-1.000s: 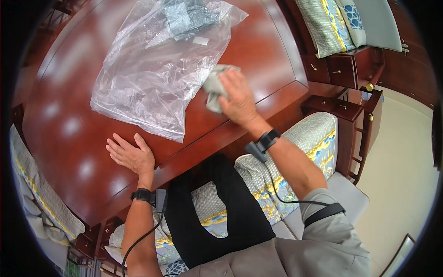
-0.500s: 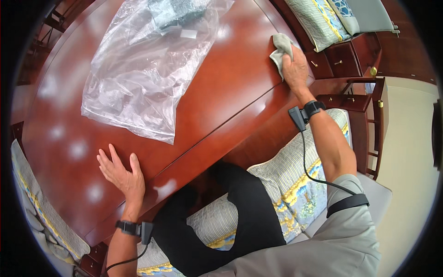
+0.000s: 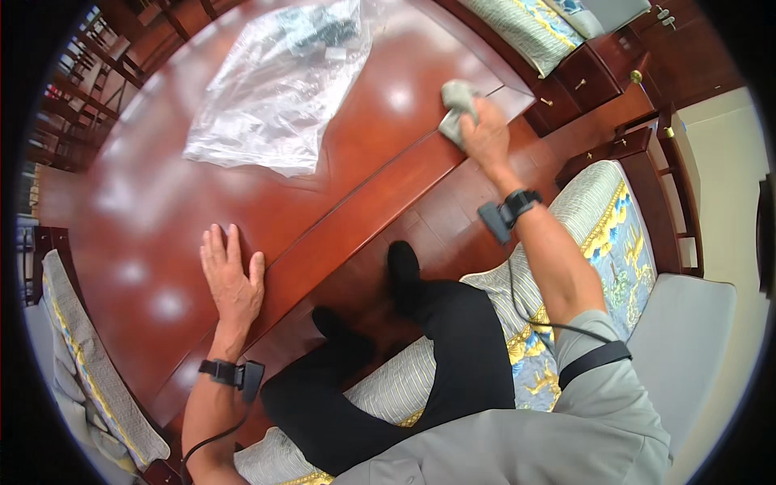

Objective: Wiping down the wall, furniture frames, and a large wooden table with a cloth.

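Observation:
My right hand (image 3: 487, 139) is closed on a grey-beige cloth (image 3: 459, 103), which it presses on the polished red-brown wooden table (image 3: 364, 153) near the right corner. The cloth is bunched up, and part of it sticks out past the fingers. Flat on the tabletop near its front edge lies my left hand (image 3: 232, 279), fingers stretched out and holding nothing. Beyond it, a clear plastic bag (image 3: 271, 105) is spread over the table. Something dark grey-green (image 3: 327, 34) shows at the bag's far end, too blurred to name.
Beneath me is a bench with a striped, flower-patterned cushion (image 3: 396, 380). More cushioned seats stand on the left (image 3: 97, 364) and at the far right (image 3: 517, 32). A wooden cabinet with drawers (image 3: 578, 89) borders the table's right corner. Dark wooden chairs (image 3: 97, 56) are at the far left.
My right hand has moved left and slightly nearer with the cloth along the table edge. The view has shifted, so the bag appears farther up. My left hand stays flat on the table.

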`<state>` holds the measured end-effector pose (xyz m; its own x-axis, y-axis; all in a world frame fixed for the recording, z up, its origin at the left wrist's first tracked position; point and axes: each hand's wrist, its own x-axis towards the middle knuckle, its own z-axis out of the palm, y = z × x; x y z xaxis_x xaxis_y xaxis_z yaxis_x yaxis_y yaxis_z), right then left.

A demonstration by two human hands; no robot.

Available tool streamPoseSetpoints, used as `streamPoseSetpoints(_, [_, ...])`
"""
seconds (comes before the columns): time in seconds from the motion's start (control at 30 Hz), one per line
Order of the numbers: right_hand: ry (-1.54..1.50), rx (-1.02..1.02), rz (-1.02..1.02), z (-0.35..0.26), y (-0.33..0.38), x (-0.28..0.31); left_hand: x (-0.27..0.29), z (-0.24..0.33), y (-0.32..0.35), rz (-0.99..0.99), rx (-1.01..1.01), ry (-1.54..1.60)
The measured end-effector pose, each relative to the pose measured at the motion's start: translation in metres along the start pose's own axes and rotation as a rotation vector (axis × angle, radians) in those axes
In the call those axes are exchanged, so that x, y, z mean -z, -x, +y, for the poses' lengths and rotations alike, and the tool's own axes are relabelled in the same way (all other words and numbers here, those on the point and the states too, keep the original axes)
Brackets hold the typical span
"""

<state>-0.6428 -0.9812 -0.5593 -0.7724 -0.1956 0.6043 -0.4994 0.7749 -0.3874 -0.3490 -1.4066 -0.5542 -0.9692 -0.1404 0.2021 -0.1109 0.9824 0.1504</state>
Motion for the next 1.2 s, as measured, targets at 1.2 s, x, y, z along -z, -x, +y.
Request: streamPoseSetpoints(1.2, [-0.186,0.241,-0.046,-0.216,0.169,0.006,0.008,-0.003,0.05,0.143,0.053,0.014])
